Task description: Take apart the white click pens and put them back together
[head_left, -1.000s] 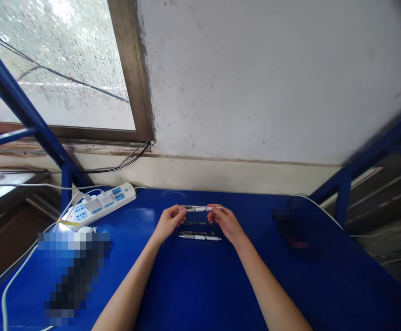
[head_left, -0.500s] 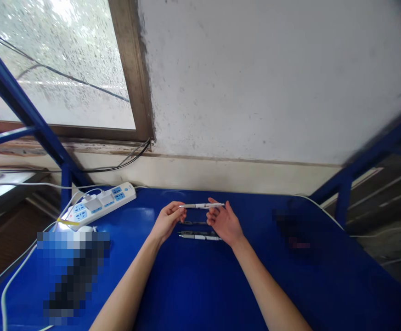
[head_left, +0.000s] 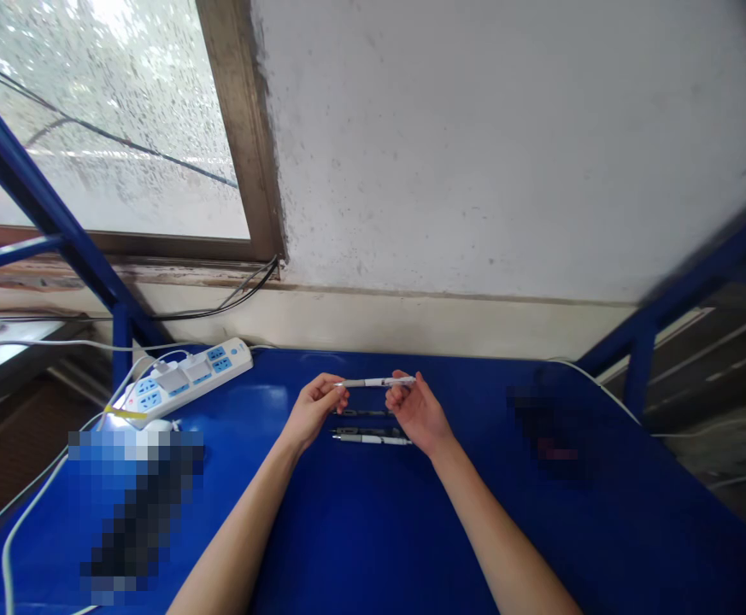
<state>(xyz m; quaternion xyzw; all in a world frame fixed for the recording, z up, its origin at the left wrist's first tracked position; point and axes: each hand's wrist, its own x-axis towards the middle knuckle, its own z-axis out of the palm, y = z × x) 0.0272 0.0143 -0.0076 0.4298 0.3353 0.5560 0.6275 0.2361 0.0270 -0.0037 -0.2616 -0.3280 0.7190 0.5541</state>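
A white pen [head_left: 376, 383] with a grey grip is held level above the blue table, its tip end to the left. The fingers of my left hand [head_left: 316, 410] pinch it by the tip end. At the other end, my right hand [head_left: 420, 413] has its thumb and fingers closed around the pen. Below the hands, another white pen [head_left: 373, 440] lies on the table, with a dark pen [head_left: 363, 430] close alongside it. A further dark pen [head_left: 363, 413] lies behind these, partly covered by my fingers.
A white power strip [head_left: 184, 382] with plugs and cables lies at the back left of the blue table [head_left: 373, 530]. Blurred dark objects lie at left and right. Blue metal posts [head_left: 642, 367] flank the table; a wall [head_left: 475, 171] stands behind.
The thumb and fingers of my right hand have closed onto the pen's right end; they were more spread before. My left hand keeps its pinch almost unmoved.
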